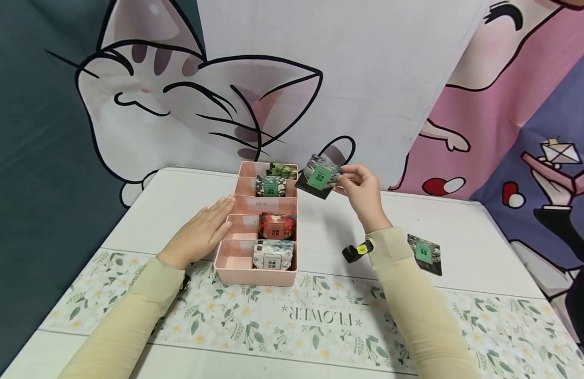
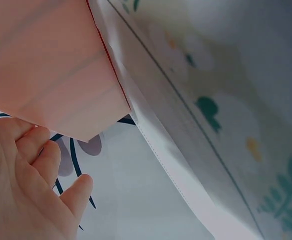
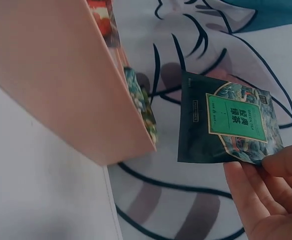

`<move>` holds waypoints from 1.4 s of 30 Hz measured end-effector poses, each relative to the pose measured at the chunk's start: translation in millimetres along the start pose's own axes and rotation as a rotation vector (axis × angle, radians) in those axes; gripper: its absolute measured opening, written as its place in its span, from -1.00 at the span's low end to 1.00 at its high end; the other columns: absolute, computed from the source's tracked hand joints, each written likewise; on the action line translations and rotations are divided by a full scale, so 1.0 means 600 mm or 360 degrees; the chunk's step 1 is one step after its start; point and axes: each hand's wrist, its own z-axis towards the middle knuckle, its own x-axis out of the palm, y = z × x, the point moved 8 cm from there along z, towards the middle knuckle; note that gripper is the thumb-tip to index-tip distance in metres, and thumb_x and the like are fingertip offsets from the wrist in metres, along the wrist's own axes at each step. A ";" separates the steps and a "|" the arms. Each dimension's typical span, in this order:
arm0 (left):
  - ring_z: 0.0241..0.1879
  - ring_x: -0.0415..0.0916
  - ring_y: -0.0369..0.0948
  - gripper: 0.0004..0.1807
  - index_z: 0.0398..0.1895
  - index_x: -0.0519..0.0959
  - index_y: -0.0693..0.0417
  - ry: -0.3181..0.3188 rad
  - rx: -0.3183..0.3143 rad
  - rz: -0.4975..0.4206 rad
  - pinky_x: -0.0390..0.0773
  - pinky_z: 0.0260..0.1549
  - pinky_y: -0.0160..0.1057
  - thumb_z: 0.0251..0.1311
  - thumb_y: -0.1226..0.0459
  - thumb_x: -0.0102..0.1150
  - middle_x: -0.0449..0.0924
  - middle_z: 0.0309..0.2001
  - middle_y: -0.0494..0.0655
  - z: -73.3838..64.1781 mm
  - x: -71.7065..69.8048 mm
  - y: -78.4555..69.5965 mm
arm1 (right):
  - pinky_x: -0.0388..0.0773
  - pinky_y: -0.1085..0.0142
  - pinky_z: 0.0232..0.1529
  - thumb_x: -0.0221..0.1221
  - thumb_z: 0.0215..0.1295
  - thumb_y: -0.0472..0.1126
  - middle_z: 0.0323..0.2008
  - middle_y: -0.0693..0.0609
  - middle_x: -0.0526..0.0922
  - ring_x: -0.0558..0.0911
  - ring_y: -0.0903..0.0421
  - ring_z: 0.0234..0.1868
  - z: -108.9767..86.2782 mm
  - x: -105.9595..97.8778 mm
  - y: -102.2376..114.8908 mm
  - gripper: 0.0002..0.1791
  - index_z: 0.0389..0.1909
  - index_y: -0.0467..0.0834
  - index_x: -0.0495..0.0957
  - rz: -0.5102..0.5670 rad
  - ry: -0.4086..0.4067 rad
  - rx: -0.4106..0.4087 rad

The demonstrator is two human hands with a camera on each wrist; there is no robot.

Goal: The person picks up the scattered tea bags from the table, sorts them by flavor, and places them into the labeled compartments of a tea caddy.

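Between thumb and fingers, my right hand [image 1: 365,197] pinches a green tea sachet [image 1: 318,176] by its edge, in the air just right of the pink divided box [image 1: 256,277]. In the right wrist view, the sachet [image 3: 230,120] shows its dark foil and green label. My left hand [image 1: 199,231] rests against the box's left side, fingers straight. Inside the box, from back to front, are light green packets [image 1: 282,170], dark green-labelled sachets [image 1: 270,186], red sachets [image 1: 277,227] and white sachets [image 1: 273,256]. A label shows in the middle compartment.
Another green tea sachet [image 1: 424,254] lies flat on the white table [image 1: 320,252], to the right of my right forearm. A flower-printed band [image 1: 320,321] crosses the table in front of the box. Behind the table hangs a cartoon cat cloth [image 1: 367,79].
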 end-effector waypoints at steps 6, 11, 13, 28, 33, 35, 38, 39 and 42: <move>0.59 -0.10 0.05 -0.32 0.62 -0.02 0.18 0.0002 -0.0006 -0.0004 -0.03 0.51 0.20 0.60 0.12 -0.16 -0.04 0.61 0.08 -0.002 0.000 -0.001 | 0.72 0.25 -0.06 0.12 0.41 -0.47 -0.28 -0.02 0.64 0.71 0.16 -0.29 -0.001 0.034 0.009 -0.80 0.01 -0.36 0.51 0.0051 0.0068 -0.0026; 0.59 -0.10 0.05 -0.33 0.62 -0.02 0.18 0.0005 -0.0003 0.0000 -0.04 0.52 0.19 0.60 0.12 -0.17 -0.05 0.61 0.07 -0.002 -0.001 -0.002 | 0.72 0.24 -0.04 0.13 0.42 -0.46 -0.28 -0.04 0.64 0.71 0.15 -0.28 0.001 0.059 0.015 -0.82 0.00 -0.35 0.52 0.0063 0.0135 -0.0038; 0.59 -0.10 0.05 -0.33 0.63 -0.02 0.18 0.0004 -0.0002 -0.0004 -0.06 0.52 0.18 0.60 0.11 -0.17 -0.06 0.62 0.07 -0.001 -0.002 -0.002 | 0.72 0.23 -0.05 0.12 0.42 -0.46 -0.29 -0.04 0.63 0.72 0.15 -0.28 0.001 0.070 0.015 -0.82 -0.01 -0.36 0.52 0.0059 0.0161 -0.0054; 0.58 -0.06 0.07 -0.33 0.61 0.02 0.22 -0.0047 0.0023 -0.0013 0.01 0.49 0.22 0.59 0.13 -0.15 0.01 0.60 0.11 -0.001 -0.002 -0.002 | 0.72 0.05 -0.03 0.11 0.43 -0.46 -0.30 -0.09 0.61 0.67 0.08 -0.26 -0.010 0.138 -0.009 -0.82 -0.01 -0.38 0.55 -0.0010 0.0327 -0.0033; 0.58 -0.08 0.05 -0.33 0.62 0.01 0.19 -0.0025 0.0010 -0.0001 0.00 0.50 0.20 0.60 0.11 -0.17 -0.02 0.61 0.08 -0.001 -0.001 -0.001 | 0.73 0.06 -0.06 0.14 0.41 -0.46 -0.28 -0.12 0.65 0.66 0.10 -0.29 -0.009 0.144 -0.022 -0.83 -0.04 -0.36 0.58 -0.0129 0.0320 -0.0050; 0.58 -0.09 0.05 -0.33 0.62 0.00 0.20 -0.0022 0.0012 -0.0001 0.00 0.50 0.20 0.60 0.11 -0.18 -0.02 0.61 0.09 0.000 -0.002 -0.001 | 0.73 0.06 -0.07 0.16 0.40 -0.45 -0.26 -0.15 0.66 0.66 0.08 -0.29 -0.009 0.145 -0.026 -0.83 -0.04 -0.34 0.59 -0.0191 0.0318 -0.0059; 0.58 -0.09 0.05 -0.33 0.62 0.00 0.20 -0.0022 0.0012 -0.0004 0.00 0.50 0.20 0.60 0.11 -0.18 -0.02 0.61 0.09 0.000 -0.002 0.000 | 0.73 0.05 -0.07 0.17 0.40 -0.44 -0.24 -0.18 0.67 0.67 0.03 -0.28 -0.009 0.146 -0.033 -0.84 -0.05 -0.33 0.60 -0.0265 0.0315 -0.0061; 0.58 -0.09 0.05 -0.33 0.62 0.00 0.20 -0.0021 0.0013 -0.0006 0.00 0.50 0.21 0.60 0.11 -0.18 -0.02 0.61 0.09 0.000 -0.002 0.000 | 0.73 0.05 -0.07 0.16 0.40 -0.44 -0.24 -0.19 0.68 0.67 0.02 -0.27 -0.009 0.146 -0.035 -0.84 -0.05 -0.33 0.61 -0.0284 0.0314 -0.0058; 0.59 -0.09 0.05 -0.33 0.62 -0.01 0.20 -0.0015 0.0009 -0.0007 -0.01 0.50 0.20 0.60 0.11 -0.18 -0.03 0.61 0.09 0.001 -0.002 0.001 | 0.74 0.09 -0.09 0.16 0.39 -0.44 -0.22 -0.21 0.69 0.69 -0.03 -0.25 -0.010 0.147 -0.039 -0.83 -0.05 -0.32 0.61 -0.0338 0.0316 -0.0053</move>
